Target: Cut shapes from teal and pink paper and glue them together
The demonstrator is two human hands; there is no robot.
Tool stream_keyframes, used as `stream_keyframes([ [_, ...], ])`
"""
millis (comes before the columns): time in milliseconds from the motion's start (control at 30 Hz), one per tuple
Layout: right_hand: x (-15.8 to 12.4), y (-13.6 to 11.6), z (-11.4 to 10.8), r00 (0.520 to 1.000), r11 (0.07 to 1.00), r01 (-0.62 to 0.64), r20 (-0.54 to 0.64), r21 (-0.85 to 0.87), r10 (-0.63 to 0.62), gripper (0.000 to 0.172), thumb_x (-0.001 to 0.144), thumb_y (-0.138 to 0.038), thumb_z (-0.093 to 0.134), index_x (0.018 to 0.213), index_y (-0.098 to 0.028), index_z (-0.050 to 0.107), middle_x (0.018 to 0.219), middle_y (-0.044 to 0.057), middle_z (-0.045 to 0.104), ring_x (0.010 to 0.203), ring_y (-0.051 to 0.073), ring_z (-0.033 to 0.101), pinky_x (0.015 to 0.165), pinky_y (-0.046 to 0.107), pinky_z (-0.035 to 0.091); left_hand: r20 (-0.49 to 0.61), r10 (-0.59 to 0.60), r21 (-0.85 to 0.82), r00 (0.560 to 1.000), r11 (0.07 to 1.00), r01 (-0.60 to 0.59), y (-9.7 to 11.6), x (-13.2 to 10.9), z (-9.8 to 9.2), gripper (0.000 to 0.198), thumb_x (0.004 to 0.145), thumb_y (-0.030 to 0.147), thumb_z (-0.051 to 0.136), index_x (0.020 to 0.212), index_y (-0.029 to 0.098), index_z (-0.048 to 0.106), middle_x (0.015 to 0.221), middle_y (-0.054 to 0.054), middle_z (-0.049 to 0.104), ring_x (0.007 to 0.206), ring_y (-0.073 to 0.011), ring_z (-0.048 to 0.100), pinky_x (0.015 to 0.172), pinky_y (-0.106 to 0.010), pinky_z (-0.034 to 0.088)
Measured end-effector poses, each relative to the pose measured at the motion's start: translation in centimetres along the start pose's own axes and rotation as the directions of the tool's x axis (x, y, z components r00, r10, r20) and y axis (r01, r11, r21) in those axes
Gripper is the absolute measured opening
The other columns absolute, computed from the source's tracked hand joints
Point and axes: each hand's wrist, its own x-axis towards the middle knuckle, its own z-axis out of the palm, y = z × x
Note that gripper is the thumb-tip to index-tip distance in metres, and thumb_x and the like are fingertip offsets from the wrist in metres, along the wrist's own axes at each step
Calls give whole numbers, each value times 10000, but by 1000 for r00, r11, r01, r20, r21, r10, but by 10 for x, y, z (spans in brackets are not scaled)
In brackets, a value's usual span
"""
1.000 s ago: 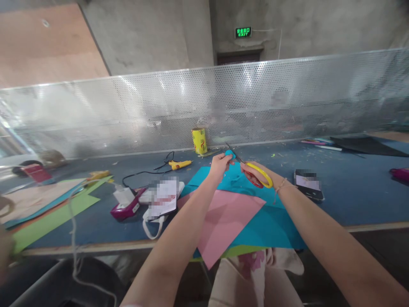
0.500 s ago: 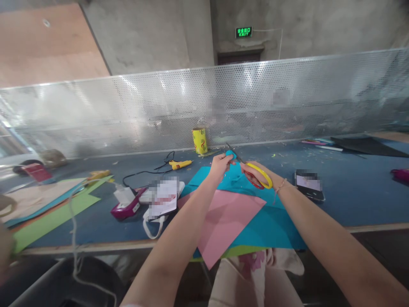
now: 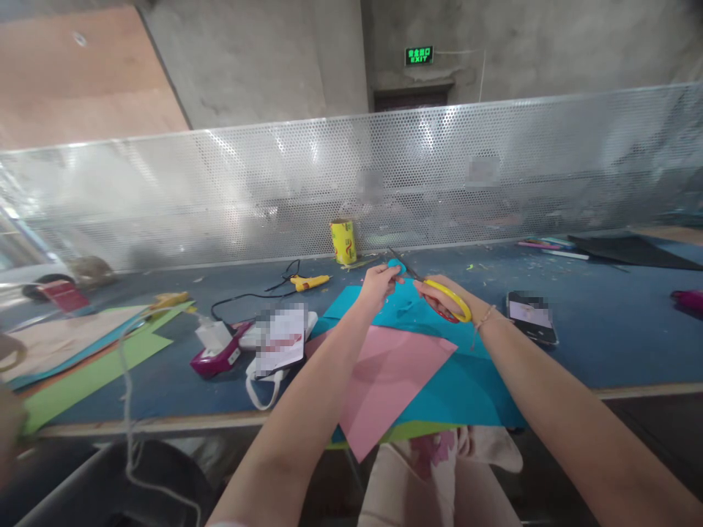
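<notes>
My left hand [image 3: 378, 285] pinches a small teal paper piece [image 3: 398, 267] held up over the table. My right hand [image 3: 442, 298] grips yellow-handled scissors [image 3: 439, 292], whose blades point up and left into that piece. Below the hands lies a large teal paper sheet [image 3: 455, 380] with a pink sheet [image 3: 384, 377] overlapping its near left part. Both forearms reach out from the near edge.
A phone [image 3: 530, 317] lies right of my right hand. Left of the sheets are a magenta device [image 3: 215, 356], a white item [image 3: 280, 340], a yellow glue gun [image 3: 309, 281] with a black cord, green paper [image 3: 88, 373]. A yellow can [image 3: 343, 241] stands by the perforated metal screen [image 3: 220, 190].
Almost nothing differs: the hands stay in place with the scissors at the teal piece; the scissor handles shift very slightly.
</notes>
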Motion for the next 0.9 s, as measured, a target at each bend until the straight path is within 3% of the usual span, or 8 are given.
stream_keyframes([
  [400,-1,1,-8,997,986,-59,-49,-153,52,383,743,-541,535,622,-200,410,435,-62,404,294,62,354,273,188,266,23,-28,32,999,999,27,1,5,-7,256,629,208,605,483,160,400,403,14,489,284,-9,246,346,-194,102],
  [900,-1,6,-9,997,995,-50,50,-90,54,375,772,-547,477,632,-210,394,429,-71,375,290,60,321,279,194,236,60,-77,73,995,995,72,2,5,-10,201,649,150,566,483,137,452,390,22,473,291,-6,238,355,-196,114],
])
